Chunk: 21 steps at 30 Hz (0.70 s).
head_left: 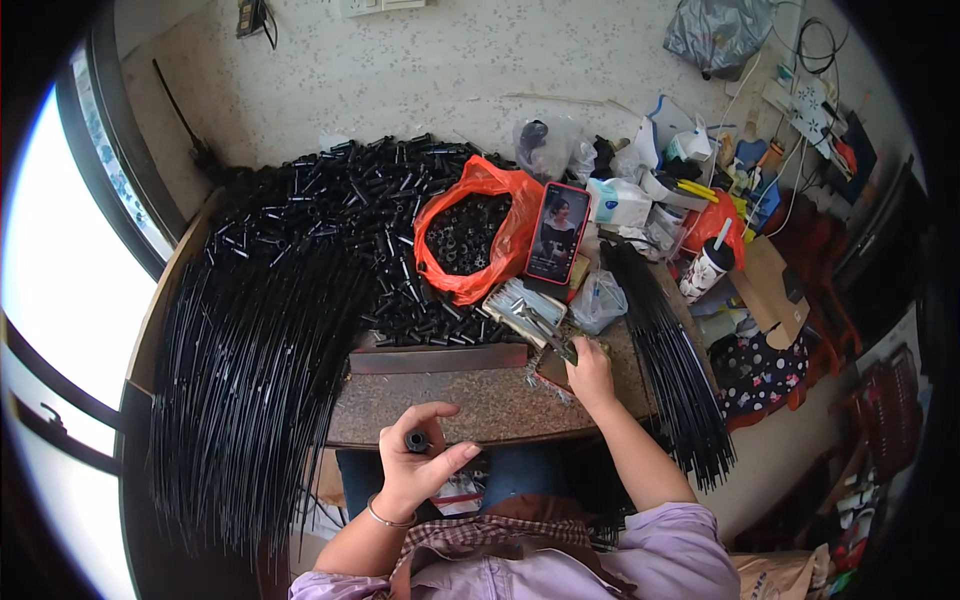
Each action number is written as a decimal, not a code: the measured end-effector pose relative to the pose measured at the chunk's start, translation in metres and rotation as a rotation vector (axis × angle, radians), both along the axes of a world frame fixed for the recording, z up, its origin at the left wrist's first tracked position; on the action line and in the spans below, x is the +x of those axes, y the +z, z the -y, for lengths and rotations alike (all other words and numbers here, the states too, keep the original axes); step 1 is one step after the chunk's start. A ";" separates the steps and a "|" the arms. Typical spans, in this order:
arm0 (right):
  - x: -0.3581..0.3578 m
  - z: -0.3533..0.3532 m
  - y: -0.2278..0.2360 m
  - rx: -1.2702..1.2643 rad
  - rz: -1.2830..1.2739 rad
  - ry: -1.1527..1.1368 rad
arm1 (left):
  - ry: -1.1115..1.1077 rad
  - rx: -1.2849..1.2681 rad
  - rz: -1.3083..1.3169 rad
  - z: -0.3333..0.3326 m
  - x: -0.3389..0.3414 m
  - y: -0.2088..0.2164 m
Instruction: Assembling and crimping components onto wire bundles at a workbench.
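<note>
Over the table's front edge, my left hand [405, 476] has a short black tubular part [416, 440] in its curled fingers, one round end facing up. The thumb and forefinger stand apart beyond it. My right hand [590, 372] reaches to the front right of the table, fingers closed round the dark handle of a metal hand tool [540, 322]; its exact kind is unclear. The tool's shiny end lies over a shallow tray [510, 299] of pale thin pieces. A large heap of black tubular parts [345, 190] covers the back of the table.
An orange plastic bag [490, 279] holds small dark ring-like pieces; a phone [557, 235] stands beside it. Long black rods hang over the edge at left [240, 400] and right [675, 360]. A flat bar [440, 358] fronts the heap. A patterned tumbler [705, 270] stands right.
</note>
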State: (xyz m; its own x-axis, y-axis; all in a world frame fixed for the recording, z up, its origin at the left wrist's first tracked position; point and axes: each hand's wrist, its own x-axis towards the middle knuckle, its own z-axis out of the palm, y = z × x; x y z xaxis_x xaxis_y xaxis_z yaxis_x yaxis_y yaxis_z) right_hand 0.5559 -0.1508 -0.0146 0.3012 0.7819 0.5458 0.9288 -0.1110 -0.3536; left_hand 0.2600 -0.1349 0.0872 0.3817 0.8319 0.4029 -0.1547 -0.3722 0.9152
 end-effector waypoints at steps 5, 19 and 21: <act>0.015 0.004 0.010 0.209 -0.338 -0.071 | -0.064 -0.024 0.013 0.006 -0.002 0.006; -0.023 0.031 0.070 0.360 -1.501 0.304 | -0.227 0.062 -0.049 0.033 -0.005 0.013; -0.057 0.045 0.091 0.384 -1.512 0.437 | -0.264 0.100 -0.123 0.037 -0.001 0.018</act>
